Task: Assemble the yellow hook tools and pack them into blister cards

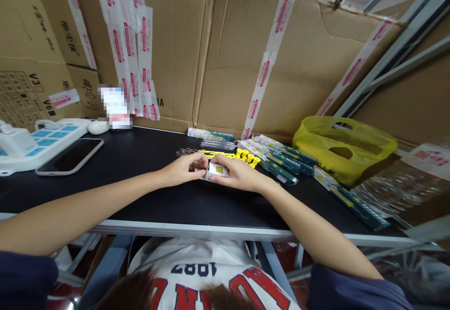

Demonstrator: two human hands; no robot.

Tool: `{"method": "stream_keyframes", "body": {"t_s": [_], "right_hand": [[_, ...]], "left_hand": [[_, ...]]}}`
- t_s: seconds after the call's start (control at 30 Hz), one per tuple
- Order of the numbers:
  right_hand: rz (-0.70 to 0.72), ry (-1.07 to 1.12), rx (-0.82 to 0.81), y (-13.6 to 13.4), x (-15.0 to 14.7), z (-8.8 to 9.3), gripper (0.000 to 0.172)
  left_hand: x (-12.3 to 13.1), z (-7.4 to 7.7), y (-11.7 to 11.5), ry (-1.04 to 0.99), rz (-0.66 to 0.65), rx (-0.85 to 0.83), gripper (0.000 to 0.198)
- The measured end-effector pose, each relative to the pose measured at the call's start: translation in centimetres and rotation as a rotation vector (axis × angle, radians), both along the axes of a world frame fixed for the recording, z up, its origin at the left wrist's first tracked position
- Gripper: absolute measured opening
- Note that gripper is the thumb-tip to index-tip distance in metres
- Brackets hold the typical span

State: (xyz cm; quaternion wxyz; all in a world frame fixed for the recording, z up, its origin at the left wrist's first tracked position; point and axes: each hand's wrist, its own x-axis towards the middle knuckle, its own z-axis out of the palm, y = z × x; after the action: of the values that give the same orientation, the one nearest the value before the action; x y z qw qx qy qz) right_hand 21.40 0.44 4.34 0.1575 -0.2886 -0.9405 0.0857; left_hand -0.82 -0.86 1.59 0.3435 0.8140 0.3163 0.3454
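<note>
My right hand (239, 173) is closed around a small white box (218, 170) with a yellow printed square, above the black table. At the box's left end is my left hand (185, 168), its thumb and fingers curled on the edge; part of the box is hidden by the fingers. Just beyond my hands lie yellow plastic pieces (248, 156) in a row. Thin wire loops (186, 152) rest behind my left hand. Clear plastic tubes (218, 144) lie farther back, near a flat white and green box (211, 134).
Several white and green boxes (281, 155) lie to the right, with another box (355, 202) near the table edge. A yellow plastic bag (337, 151) sits behind them. On the left are a phone (70, 156) and a white power strip (45, 143). Cardboard (232, 66) walls the back.
</note>
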Motion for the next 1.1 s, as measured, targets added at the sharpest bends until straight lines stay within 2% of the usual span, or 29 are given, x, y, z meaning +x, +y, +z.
{"method": "stream_keyframes", "body": {"t_s": [0.13,0.23,0.33,0.43,0.5,0.83,1.1], "right_hand": [[0.019,-0.004,0.009,-0.08,-0.01,0.08,0.039],[0.022,-0.001,0.0,-0.2,-0.02,0.25,0.039],[0.012,0.013,-0.008,-0.27,-0.01,0.39,0.039],[0.003,0.01,-0.005,-0.2,0.04,0.39,0.04],[-0.004,0.013,0.002,-0.11,0.09,0.36,0.041],[-0.005,-0.002,0.059,-0.04,0.02,0.14,0.042],[-0.026,-0.032,0.111,-0.3,-0.13,0.11,0.039]], "left_hand": [[-0.13,0.02,0.04,-0.025,-0.05,-0.076,0.014],[-0.11,0.11,-0.02,-0.059,-0.078,-0.218,0.02],[0.07,0.35,-0.16,-0.131,-0.049,-0.383,0.027],[0.3,0.53,-0.26,-0.249,-0.047,-0.556,0.028],[0.42,0.51,-0.27,-0.317,-0.042,-0.611,0.028],[0.63,0.08,-0.12,-0.289,0.068,-0.564,0.029],[0.68,0.08,-0.1,-0.243,0.061,-0.484,0.038]]}}
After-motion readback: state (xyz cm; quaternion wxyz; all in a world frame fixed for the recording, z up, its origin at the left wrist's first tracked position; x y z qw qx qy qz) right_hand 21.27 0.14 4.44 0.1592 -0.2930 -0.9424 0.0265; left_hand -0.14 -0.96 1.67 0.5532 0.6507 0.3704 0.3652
